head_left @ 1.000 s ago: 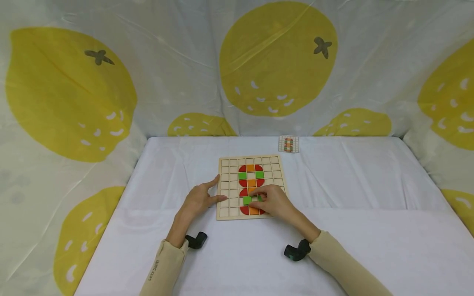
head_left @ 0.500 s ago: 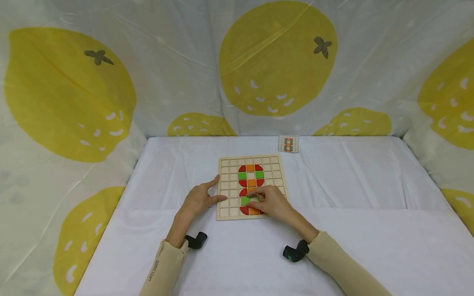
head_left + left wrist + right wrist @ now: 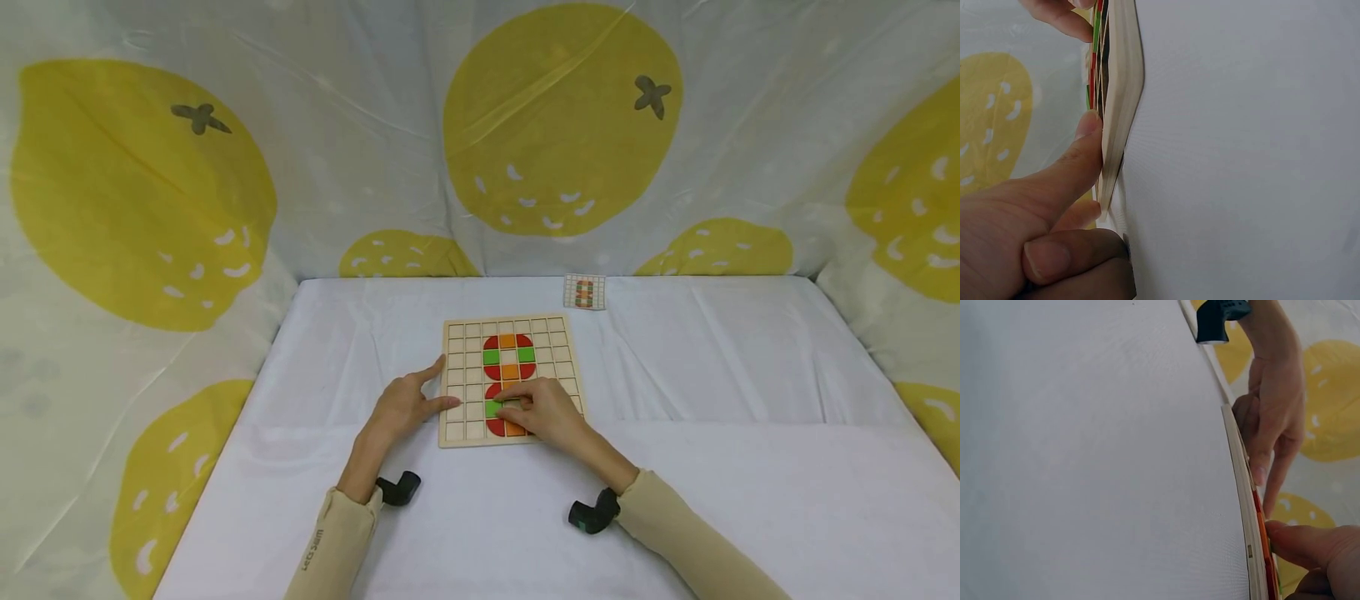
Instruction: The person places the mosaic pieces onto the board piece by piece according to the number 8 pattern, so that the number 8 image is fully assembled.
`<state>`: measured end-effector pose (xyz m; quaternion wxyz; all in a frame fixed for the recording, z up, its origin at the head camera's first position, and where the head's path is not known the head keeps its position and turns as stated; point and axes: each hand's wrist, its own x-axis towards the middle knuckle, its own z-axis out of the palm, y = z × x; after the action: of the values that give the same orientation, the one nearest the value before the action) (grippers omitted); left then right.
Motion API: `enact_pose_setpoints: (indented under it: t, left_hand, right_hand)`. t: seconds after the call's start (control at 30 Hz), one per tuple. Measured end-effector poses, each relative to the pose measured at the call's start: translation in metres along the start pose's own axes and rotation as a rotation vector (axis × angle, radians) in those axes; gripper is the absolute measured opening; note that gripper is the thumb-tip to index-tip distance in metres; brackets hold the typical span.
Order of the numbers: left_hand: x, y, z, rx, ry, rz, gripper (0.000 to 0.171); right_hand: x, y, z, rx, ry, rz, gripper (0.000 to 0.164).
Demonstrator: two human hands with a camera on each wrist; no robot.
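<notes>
A square wooden grid board [image 3: 467, 329] lies on the white-covered table, with red, orange and green tiles in a figure-eight pattern. My left hand [image 3: 405, 406] steadies its left side, thumb straight on the face and index finger at the edge. In the left wrist view the thumb [image 3: 1069, 172] lies on the board, while other fingers fold in beside it. My right hand [image 3: 551, 414] pinches a green square tile [image 3: 492, 408] between thumb and index finger at the lower left of the pattern. That hand covers the pattern's lower right. In the right wrist view the thumb [image 3: 1300, 540] hides the tile.
A small card [image 3: 584, 292] printed with a similar coloured pattern lies at the table's back edge. A lemon-print cloth [image 3: 562, 117] hangs behind the table. Black wrist cameras [image 3: 596, 511] are worn on both forearms.
The right hand has shifted slightly left with the green tile, which now lies level in the left column between two red tiles. The left hand stays in place.
</notes>
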<state>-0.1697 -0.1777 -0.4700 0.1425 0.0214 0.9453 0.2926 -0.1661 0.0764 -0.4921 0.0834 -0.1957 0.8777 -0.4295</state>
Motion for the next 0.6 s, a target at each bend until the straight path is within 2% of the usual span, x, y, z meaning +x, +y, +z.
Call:
enact_pose_setpoints:
  t: [0.6]
  left_hand:
    - [-0.0010, 0.0012, 0.0018, -0.009, 0.004, 0.000, 0.088]
  right_hand:
    - [-0.0045, -0.0012, -0.0025, -0.033, 0.013, 0.017, 0.019]
